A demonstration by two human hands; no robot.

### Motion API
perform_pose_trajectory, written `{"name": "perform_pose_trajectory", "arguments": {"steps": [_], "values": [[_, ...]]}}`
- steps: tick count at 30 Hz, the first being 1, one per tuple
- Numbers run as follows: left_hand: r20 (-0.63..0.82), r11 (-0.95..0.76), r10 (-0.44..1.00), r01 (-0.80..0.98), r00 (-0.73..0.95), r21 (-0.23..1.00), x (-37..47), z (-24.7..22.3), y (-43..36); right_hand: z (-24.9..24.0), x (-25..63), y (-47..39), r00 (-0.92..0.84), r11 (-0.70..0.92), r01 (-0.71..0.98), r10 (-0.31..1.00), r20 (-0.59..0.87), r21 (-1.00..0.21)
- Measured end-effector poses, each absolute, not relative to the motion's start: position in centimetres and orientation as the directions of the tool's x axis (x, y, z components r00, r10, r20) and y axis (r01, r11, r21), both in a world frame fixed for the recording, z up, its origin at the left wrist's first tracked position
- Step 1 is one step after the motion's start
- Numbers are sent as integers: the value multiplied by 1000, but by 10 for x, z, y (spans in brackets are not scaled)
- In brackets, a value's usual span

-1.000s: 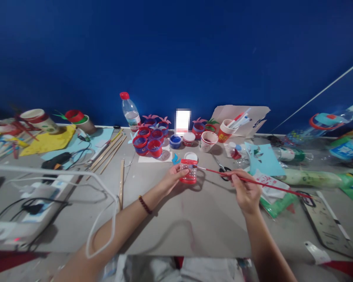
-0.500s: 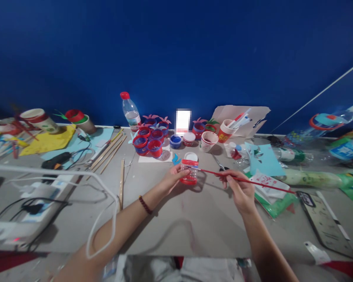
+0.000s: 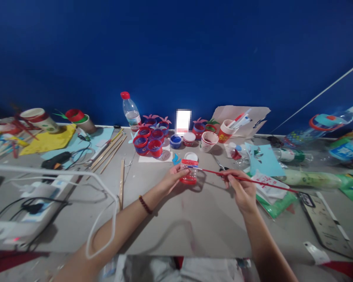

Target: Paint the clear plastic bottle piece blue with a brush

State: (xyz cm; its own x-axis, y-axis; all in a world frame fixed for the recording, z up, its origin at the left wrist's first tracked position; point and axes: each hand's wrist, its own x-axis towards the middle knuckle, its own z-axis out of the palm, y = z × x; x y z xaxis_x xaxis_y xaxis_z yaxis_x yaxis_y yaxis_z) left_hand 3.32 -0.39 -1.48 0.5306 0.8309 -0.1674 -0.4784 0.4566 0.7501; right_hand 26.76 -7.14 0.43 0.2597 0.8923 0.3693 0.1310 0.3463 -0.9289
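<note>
A small clear cup [image 3: 189,174] with a red rim and red base is gripped at its left side by my left hand [image 3: 174,179]. Blue paint shows in a band under its rim. My right hand [image 3: 241,190] pinches a long red paintbrush [image 3: 264,183], whose tip touches the blue band. Beyond the cup lie a white lid [image 3: 191,157] and a blue cut-out [image 3: 176,159]. An open jar of blue paint [image 3: 175,141] stands behind them, beside a white-topped jar [image 3: 189,139]. A paper cup [image 3: 208,141] with dark red stains is to their right.
Several red-and-blue painted cups [image 3: 155,148] stand at the back left near a bottle [image 3: 131,113]. Wooden sticks [image 3: 109,153], a white cable [image 3: 114,219] and a power strip [image 3: 44,211] lie left. A phone [image 3: 326,225] and scissors [image 3: 222,167] lie right.
My right hand and the brush have shifted slightly to the right, the brush tip moving a little along the blue band. My left hand and the cup have barely moved.
</note>
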Motion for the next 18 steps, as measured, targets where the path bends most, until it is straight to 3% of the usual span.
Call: {"name": "perform_pose_trajectory", "arguments": {"steps": [10, 18], "values": [[-189, 465, 832, -470, 521, 751, 33, -16, -4, 3, 268, -68, 313, 338, -102, 904, 293, -935], [-172, 446, 838, -470, 517, 761, 35, -14, -4, 3, 262, -69, 227, 329, 15, 918, 324, -944]]}}
